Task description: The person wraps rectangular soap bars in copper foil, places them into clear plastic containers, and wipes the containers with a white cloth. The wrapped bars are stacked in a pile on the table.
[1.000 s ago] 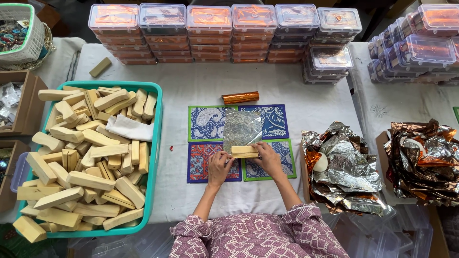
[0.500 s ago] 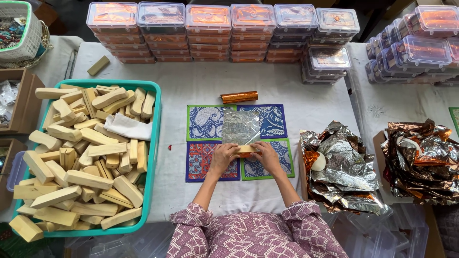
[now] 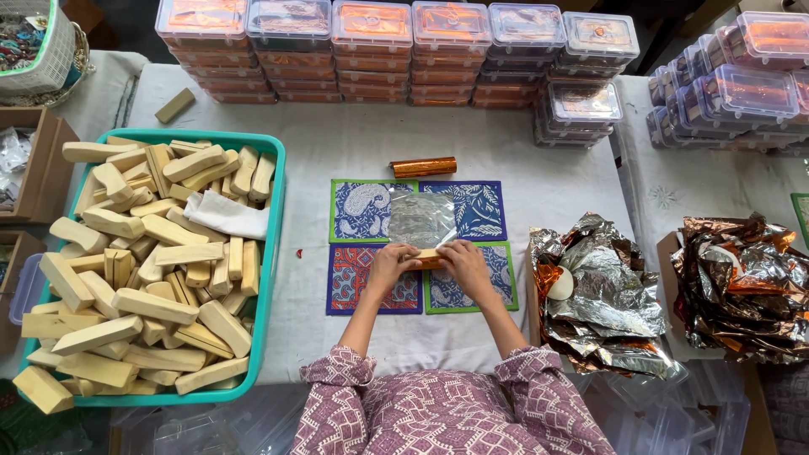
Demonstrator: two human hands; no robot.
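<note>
Hiding most of bar (image 3: pixel 428 257): both hands (image 3: pixel 392 265)

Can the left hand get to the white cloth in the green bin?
Probably yes. The white cloth lies on top of the bars, and nothing stands between it and the left hand, though that hand is on a small bar.

Pale tan blocks (image 3: pixel 143 270) fill a teal tray (image 3: pixel 275 219) at left; centre mats (image 3: pixel 371 211) show blue and red paisley; a copper foil roll (image 3: pixel 422 167) lies above.

A tub (image 3: pixel 274 211) of bars (image 3: pixel 152 303) lies left of 4 mats (image 3: pixel 362 211), crumpled foil (image 3: pixel 602 295) right, stacked boxes (image 3: pixel 396 50) behind.
</note>
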